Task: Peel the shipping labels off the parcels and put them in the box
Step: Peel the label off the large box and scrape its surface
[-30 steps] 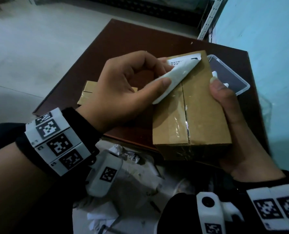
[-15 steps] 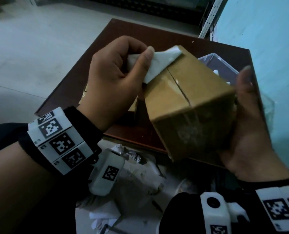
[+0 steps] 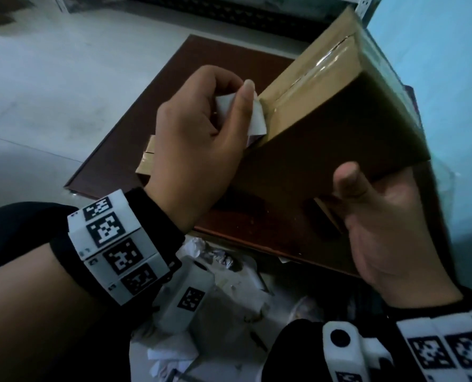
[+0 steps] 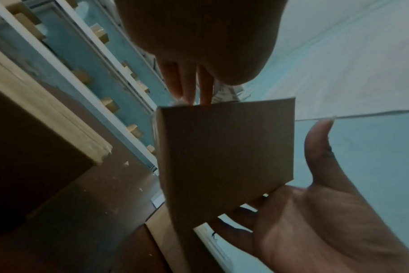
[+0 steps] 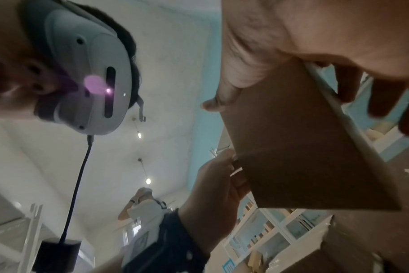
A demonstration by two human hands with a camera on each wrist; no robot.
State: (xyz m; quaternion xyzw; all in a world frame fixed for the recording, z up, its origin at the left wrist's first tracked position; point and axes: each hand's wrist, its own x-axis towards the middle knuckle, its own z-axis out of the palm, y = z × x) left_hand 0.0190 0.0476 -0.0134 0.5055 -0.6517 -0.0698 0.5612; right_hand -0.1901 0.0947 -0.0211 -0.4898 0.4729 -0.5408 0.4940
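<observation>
Head view: left hand (image 3: 199, 136) pinches the white shipping label (image 3: 252, 117) between thumb and curled fingers, peeled back at the near-left corner of the tilted cardboard parcel (image 3: 325, 111). Directly right of that pinch, the taped seam runs up the parcel's top face. Right hand (image 3: 389, 227) grasps the parcel's lower end, thumb on the shaded side face, holding it above the brown table (image 3: 157, 111). A second flat parcel (image 3: 144, 164) lies behind the left hand.

Dark brown table (image 3: 190, 78) bears what looks like another cardboard parcel (image 3: 144, 164)
</observation>
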